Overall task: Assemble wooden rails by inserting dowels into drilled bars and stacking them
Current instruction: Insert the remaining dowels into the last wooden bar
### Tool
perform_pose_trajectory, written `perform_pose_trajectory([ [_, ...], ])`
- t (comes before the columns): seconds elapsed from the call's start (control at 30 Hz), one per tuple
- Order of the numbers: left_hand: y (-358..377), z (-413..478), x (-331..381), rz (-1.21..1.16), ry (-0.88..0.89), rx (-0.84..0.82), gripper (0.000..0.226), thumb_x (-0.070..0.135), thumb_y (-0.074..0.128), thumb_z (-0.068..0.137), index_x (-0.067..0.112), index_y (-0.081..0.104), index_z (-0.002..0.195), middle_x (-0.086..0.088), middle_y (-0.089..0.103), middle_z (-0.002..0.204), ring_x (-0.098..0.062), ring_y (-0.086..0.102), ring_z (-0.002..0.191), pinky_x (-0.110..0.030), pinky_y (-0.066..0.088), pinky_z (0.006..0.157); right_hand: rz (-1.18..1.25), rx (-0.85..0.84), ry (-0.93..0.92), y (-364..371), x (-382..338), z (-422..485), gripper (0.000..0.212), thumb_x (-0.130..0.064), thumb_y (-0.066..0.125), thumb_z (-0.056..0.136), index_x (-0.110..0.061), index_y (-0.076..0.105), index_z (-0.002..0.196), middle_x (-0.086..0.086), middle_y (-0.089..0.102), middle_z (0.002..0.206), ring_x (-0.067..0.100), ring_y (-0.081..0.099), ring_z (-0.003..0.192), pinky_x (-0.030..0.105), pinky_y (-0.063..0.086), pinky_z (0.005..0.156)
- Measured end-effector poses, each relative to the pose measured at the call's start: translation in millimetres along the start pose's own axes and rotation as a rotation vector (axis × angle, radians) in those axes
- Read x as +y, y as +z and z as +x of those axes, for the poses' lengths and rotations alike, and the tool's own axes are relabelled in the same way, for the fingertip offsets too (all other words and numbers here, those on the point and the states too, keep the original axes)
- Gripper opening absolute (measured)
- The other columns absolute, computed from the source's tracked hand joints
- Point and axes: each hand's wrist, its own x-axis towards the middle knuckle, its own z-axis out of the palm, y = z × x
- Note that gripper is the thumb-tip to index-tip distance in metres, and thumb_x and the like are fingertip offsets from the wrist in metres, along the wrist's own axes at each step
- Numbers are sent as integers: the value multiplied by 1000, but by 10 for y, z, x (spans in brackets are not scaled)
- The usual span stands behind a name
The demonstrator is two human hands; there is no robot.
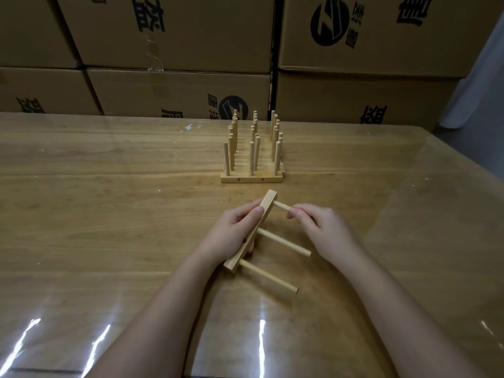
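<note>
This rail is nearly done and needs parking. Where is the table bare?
The table is bare left of the finished rails, and right of them. The gap between those rails and the bar in the left hand and the dowel in the right hand is tight.

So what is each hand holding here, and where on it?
The left hand grips the wooden bar around its middle; the right hand pinches the outer end of the far dowel.

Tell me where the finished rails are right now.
In the head view, the finished rails stand centrally on the table, just beyond the bar the left hand holds, in front of the cardboard boxes.
</note>
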Motion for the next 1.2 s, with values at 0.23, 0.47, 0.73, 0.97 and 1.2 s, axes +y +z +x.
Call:
perform_pose_trajectory([
  [0.23, -2, 6, 41, -146, 51, 68, 24, 32, 38, 101, 46, 56, 111, 8, 59, 58, -7, 56, 49, -19, 48, 49, 150, 58, -31, 5, -30, 52, 43, -51, 42, 90, -30, 53, 125, -17, 52, 106, 2, 52, 92, 20, 42, 68],
  [0.47, 3, 3, 69, -176, 41, 85, 21, 30, 39, 101, 43, 53, 111, 12, 63, 59, -2, 56, 48, -17, 48, 47, 261, 90, -20, 40, 7, 44, 16, -30, 51, 94, -30, 61, 106, -12, 56, 61, -1, 51, 56, 13, 38, 51],
  [0.73, -6, 14, 43, -100, 57, 76, 26, 36, 41, 100, 59, 51, 101, 20, 65, 62, 0, 59, 54, -19, 49, 49, 75, 212, -108, 2, -12, 38, 20, -18, 55, 93, -15, 69, 106, -8, 66, 92, 7, 59, 83, 15, 41, 67],
  [0.97, 2, 17, 17, -65, 51, 90, 27, 37, 42, 99, 52, 53, 119, 7, 69, 82, -14, 64, 63, -25, 52, 55, 41, 234, -143, -39, -37, 27, 20, -15, 56, 93, -11, 70, 106, 1, 68, 99, 17, 61, 91, 32, 48, 78],
  [1.2, 28, 35, -15, -34, 81, 124, 27, 35, 43, 99, 51, 52, 120, -8, 69, 110, -9, 63, 61, -20, 50, 54, 21, 249, -161, -30, -50, 24, 19, -13, 56, 92, -8, 70, 105, 4, 69, 101, 21, 62, 94, 35, 48, 80],
])
